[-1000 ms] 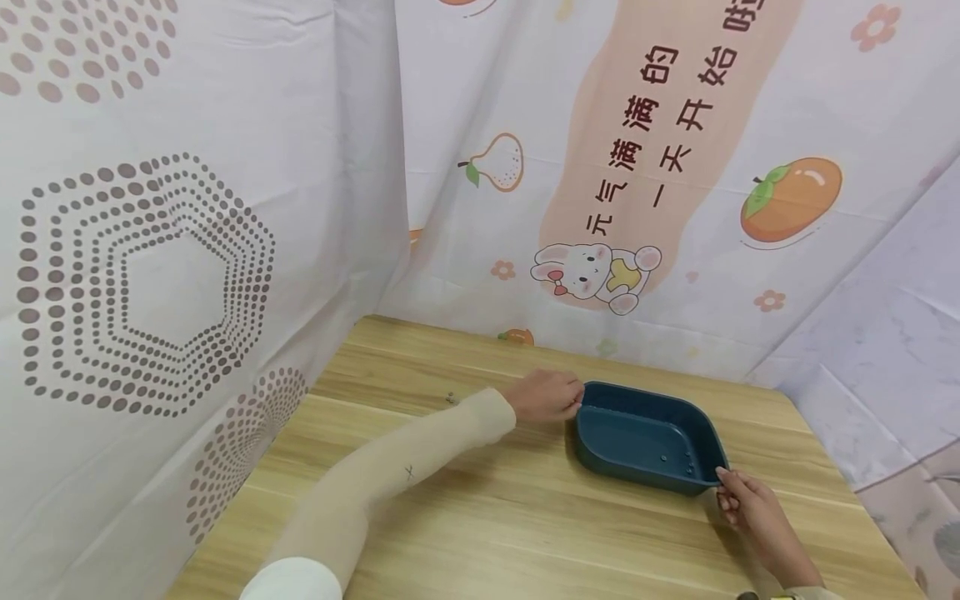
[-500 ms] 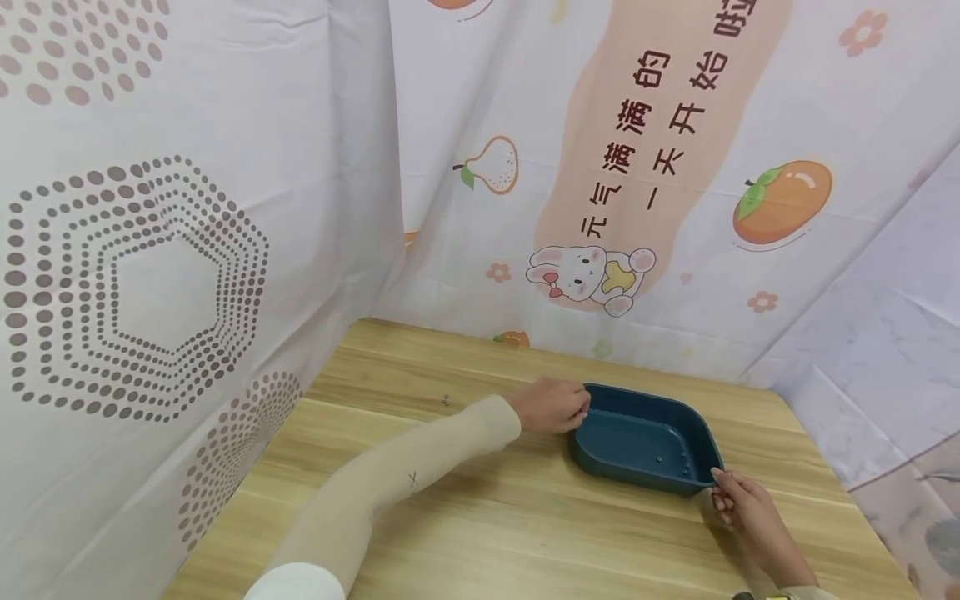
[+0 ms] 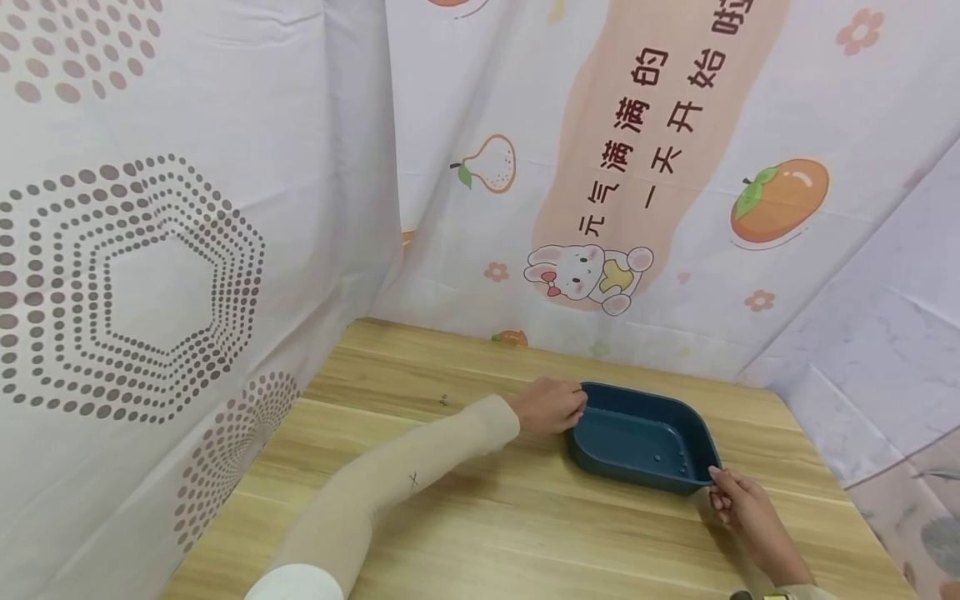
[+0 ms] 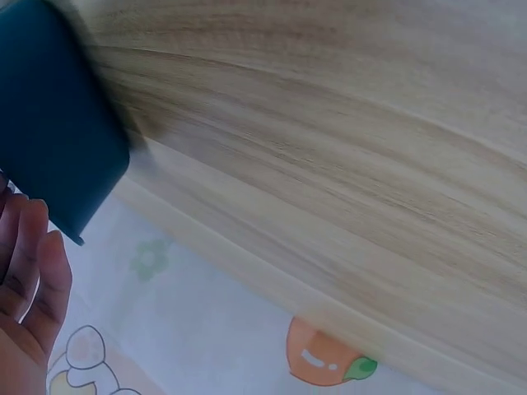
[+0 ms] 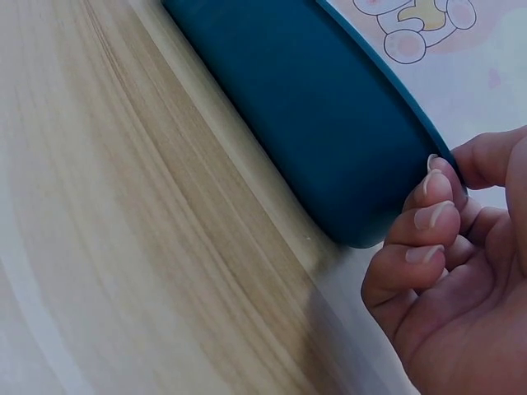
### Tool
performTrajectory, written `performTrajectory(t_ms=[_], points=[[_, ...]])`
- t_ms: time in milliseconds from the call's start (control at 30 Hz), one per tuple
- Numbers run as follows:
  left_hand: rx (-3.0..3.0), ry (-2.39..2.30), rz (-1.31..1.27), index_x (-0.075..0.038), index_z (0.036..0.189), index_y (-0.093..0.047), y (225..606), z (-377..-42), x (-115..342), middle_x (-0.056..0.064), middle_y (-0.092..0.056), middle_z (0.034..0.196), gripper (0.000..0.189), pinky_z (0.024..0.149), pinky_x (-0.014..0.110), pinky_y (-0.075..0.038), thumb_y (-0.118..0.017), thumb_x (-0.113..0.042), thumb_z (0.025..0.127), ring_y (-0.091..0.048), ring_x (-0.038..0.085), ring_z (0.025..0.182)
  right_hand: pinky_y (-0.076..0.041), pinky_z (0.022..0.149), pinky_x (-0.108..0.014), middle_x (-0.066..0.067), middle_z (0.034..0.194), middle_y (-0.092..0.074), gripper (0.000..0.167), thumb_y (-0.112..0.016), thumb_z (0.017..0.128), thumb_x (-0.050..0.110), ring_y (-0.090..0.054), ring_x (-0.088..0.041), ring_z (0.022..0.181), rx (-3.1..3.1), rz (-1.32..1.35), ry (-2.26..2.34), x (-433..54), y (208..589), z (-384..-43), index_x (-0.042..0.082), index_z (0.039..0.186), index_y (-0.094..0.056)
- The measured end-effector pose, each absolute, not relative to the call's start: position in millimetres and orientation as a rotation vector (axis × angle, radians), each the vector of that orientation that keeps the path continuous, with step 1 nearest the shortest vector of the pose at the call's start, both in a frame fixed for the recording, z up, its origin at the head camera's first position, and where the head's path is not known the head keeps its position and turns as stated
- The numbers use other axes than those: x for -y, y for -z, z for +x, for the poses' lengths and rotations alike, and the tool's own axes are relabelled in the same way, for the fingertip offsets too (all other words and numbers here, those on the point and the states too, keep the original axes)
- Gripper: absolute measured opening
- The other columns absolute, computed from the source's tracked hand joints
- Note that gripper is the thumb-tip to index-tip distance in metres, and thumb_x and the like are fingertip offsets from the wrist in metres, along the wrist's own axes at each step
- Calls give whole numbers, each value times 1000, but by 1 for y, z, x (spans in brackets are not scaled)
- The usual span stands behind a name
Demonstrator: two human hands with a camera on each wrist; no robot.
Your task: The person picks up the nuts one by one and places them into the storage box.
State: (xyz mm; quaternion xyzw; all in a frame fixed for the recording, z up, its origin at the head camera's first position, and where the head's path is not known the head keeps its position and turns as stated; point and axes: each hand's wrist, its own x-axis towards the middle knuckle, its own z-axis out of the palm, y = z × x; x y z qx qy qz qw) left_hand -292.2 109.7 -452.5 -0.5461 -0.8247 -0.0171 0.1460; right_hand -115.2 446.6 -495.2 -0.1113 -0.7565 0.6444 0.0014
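A dark blue, rounded rectangular tray stands on the wooden table. My left hand grips its left end, fingers curled over the rim at the far left corner. At the near right corner, my right hand pinches the rim between thumb and fingers. The right wrist view shows this pinch closely, with the right thumb on the inner side of the rim. Several tiny round pieces lie on the tray's floor toward its right end. In the left wrist view, the left fingers are beside the tray wall.
Several tiny grey pieces lie on the table left of the tray, beyond the left forearm. A printed white curtain hangs along the table's back edge. Another curtain closes the left side, and a pale one the right.
My left fingers have come slightly further over the tray's rim since the first frame. The head view has shifted a little; the tray and right hand otherwise look the same.
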Motion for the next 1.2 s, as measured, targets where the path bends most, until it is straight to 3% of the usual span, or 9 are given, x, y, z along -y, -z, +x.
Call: performTrajectory(t_ms=[867,1200], points=[[2375,109,-1559,-19,100,-71,460,-297,-99,-7,-63,94,13,65,17,-48,-61,-27,104,-59,4,80,-36,51,-26,0,71,-51,38,-47,112,29,-43,-8,58,2359,-351,-2064,-444,496,-118,4,85,-55],[2363,145,-1539,-16,96,-69,465,-309,-72,-6,-62,89,8,62,16,-45,-64,-19,101,-57,4,76,-22,53,-35,2,70,-52,37,-47,112,25,-43,-7,56,2285,-289,-2130,-446,495,-114,6,81,-56]])
